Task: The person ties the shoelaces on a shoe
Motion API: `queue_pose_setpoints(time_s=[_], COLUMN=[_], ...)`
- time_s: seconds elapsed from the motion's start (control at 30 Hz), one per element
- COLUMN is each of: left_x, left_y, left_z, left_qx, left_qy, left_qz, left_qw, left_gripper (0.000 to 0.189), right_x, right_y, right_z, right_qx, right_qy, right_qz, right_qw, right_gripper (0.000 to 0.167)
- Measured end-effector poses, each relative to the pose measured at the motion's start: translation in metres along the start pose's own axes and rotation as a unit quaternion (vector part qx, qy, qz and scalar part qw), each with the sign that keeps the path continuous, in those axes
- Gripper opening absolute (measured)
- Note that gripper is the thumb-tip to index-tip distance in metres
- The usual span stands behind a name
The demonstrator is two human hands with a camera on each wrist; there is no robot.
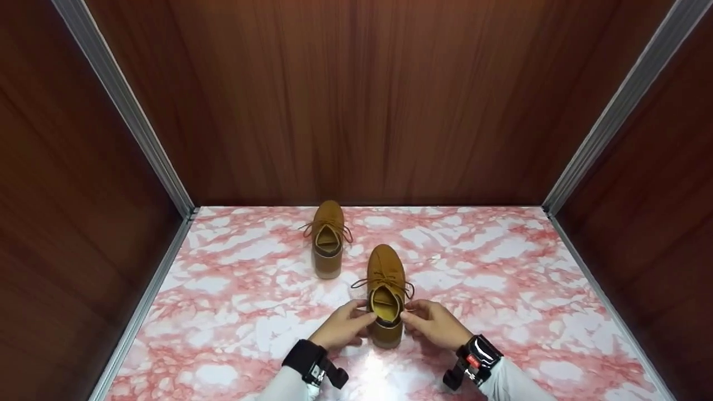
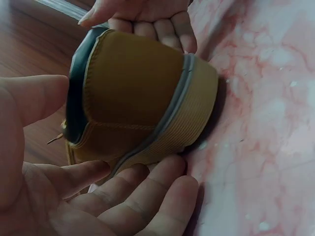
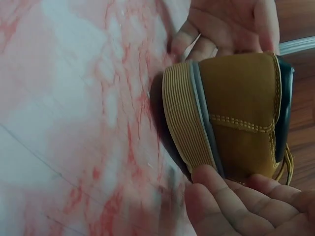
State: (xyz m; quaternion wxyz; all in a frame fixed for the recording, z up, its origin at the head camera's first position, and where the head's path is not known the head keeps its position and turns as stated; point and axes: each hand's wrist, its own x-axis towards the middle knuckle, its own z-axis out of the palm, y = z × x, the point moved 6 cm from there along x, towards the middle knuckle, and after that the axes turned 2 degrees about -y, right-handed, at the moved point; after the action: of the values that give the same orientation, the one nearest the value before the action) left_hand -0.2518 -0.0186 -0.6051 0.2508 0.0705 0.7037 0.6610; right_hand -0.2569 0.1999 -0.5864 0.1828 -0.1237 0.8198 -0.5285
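Note:
A tan lace-up shoe point(image 1: 385, 262) points its toe away from me, with its dark-lined opening facing up. My left hand point(image 1: 343, 326) holds its left side near the heel, the thumb at the collar and the fingers along the upper and sole. From the opposite side my right hand point(image 1: 437, 324) grips it the same way, thumb at the collar rim. The wrist views show the ribbed pale sole point(image 3: 184, 108) close over the marbled surface, with shadow beside it. Farther back and to the left stands the matching shoe point(image 1: 327, 236), also toe away, untouched.
The surface point(image 1: 250, 312) has a red-and-white marbled pattern. Brown wood-grain panels point(image 1: 356, 111) enclose it at the back and both sides, with grey metal strips point(image 1: 133, 117) along the corners. Both wrists wear black straps point(image 1: 305, 359) with small devices.

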Motion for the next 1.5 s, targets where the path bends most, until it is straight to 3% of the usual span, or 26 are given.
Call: queue_pose_setpoints(time_s=[0.23, 0.9, 1.13, 1.3, 1.5], left_x=[-0.001, 0.002, 0.006, 0.019, 0.048], left_y=[0.000, 0.002, 0.011, 0.027, 0.047], left_z=[0.005, 0.010, 0.005, -0.007, -0.017], left_qx=[-0.005, 0.006, 0.001, 0.032, 0.047], left_qy=[0.003, 0.018, 0.042, 0.066, 0.126], left_qz=[0.005, 0.014, 0.022, 0.037, 0.076], left_qw=[1.0000, 0.9997, 0.9989, 0.9966, 0.9880], left_gripper=[0.055, 0.042, 0.053, 0.058, 0.056], right_x=[-0.003, 0.000, 0.011, 0.026, 0.056], right_y=[-0.002, 0.003, -0.004, -0.018, -0.027], right_z=[0.005, 0.006, 0.003, -0.006, -0.017], right_qx=[0.018, 0.034, 0.048, 0.028, 0.056], right_qy=[-0.013, -0.002, 0.021, 0.065, 0.103], right_qz=[0.007, 0.021, 0.028, 0.023, 0.033], right_qw=[0.9997, 0.9992, 0.9983, 0.9972, 0.9926], right_gripper=[0.075, 0.070, 0.067, 0.064, 0.060])
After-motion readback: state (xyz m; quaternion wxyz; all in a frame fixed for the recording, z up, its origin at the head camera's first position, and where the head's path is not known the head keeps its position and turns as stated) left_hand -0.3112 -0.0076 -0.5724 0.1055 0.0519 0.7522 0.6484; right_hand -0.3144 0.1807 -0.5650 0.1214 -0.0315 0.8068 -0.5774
